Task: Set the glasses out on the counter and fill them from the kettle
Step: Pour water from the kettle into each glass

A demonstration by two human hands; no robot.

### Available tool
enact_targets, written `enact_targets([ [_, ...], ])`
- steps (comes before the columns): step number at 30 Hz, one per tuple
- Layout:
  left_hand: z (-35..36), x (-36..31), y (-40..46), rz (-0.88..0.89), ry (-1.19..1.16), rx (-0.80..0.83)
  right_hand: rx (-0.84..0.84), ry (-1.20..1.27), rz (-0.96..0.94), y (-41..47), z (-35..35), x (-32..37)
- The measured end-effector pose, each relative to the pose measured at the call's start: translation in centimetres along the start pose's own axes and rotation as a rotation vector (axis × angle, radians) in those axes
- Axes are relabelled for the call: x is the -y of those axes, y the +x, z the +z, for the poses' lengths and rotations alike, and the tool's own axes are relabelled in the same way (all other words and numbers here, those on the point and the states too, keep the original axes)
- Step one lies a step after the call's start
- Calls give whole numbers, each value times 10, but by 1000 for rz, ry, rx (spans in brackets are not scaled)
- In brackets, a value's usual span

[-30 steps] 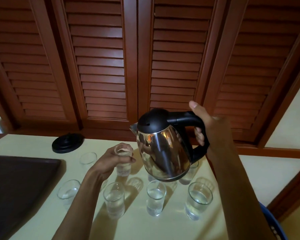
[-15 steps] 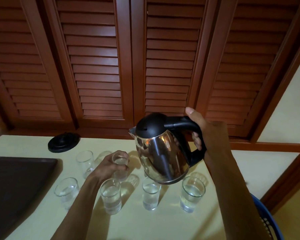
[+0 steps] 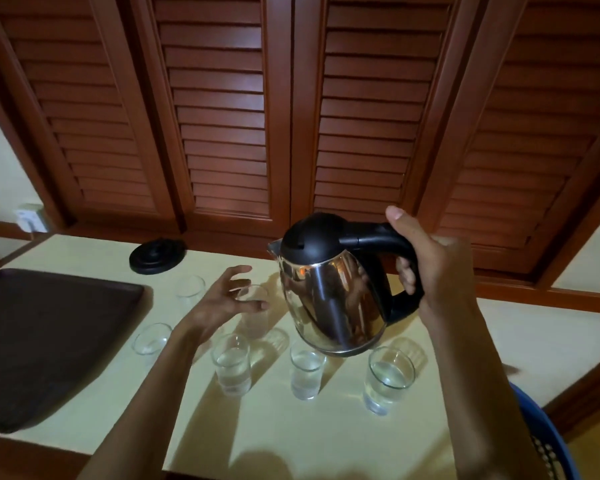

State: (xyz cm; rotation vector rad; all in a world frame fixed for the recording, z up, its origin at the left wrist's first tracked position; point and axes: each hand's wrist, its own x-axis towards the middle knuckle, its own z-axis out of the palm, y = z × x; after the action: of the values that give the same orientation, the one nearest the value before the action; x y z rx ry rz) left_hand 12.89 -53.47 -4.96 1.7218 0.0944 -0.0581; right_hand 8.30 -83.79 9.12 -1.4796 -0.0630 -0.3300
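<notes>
The right hand (image 3: 440,271) grips the black handle of the steel kettle (image 3: 333,289), held upright in the air above the counter (image 3: 326,427). At nine o'clock from the kettle, the left hand (image 3: 219,303) has its fingers spread beside a glass (image 3: 255,315), with a slight gap visible. Three filled glasses (image 3: 305,374) stand in a row at six o'clock. A dark tray (image 3: 49,341) lies far left; the kettle base (image 3: 157,254) sits at eleven o'clock.

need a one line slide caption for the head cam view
Right hand holds a steel kettle above water glasses on the counter; left hand open beside one glass.
</notes>
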Motion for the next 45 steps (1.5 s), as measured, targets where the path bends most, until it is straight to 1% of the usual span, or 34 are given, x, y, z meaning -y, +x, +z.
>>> enact_targets([
  [1, -3, -9, -4, 4, 25, -43, -9, 19, 9, 0, 1, -2],
  [3, -10, -24, -13, 67, 53, -134, -21, 57, 51, 3, 5, -7],
  [5, -25, -34, -21, 130, 107, -169, -27, 73, 103, 3, 11, -11],
  [10, -76, -29, -18, 107, 361, -231, -22, 85, 148, -6, 33, -18],
  [12, -94, -20, -9, 74, 434, -199, -27, 75, 141, -10, 48, -19],
  [15, -112, -13, 8, 47, 514, -103, -42, 44, 103, -14, 71, -21],
  [18, -125, -5, 19, -10, 492, 14, -56, 31, 58, -20, 93, -21],
  [20, -133, 3, 25, -38, 407, 112, -57, 34, 16, -27, 105, -22],
  [22, -136, 13, 27, 6, 364, 133, -80, 36, -10, -33, 115, -23],
  [25, -134, 35, 32, 130, 317, 134, -138, 31, -13, -41, 129, -25],
  [27, -127, 45, 28, 144, 248, 117, -170, 29, 7, -44, 139, -24],
  [30, -119, 57, 28, 5, 49, 90, -197, 10, 8, -46, 151, -19],
  [31, -118, 59, 31, -31, 5, 76, -203, 3, -8, -45, 154, -18],
  [32, -118, 58, 33, -45, 10, 61, -207, 1, -29, -43, 157, -17],
  [34, -119, 59, 40, -27, 17, 46, -218, -17, -74, -41, 161, -15],
  [38, -128, 35, 41, 37, -70, -26, -231, -53, -124, -34, 168, -7],
  [42, -138, 0, 44, 106, -54, -146, -240, -57, -98, -25, 178, -1],
  [45, -141, -20, 40, 159, -18, -148, -224, -70, -84, -16, 184, 8],
])
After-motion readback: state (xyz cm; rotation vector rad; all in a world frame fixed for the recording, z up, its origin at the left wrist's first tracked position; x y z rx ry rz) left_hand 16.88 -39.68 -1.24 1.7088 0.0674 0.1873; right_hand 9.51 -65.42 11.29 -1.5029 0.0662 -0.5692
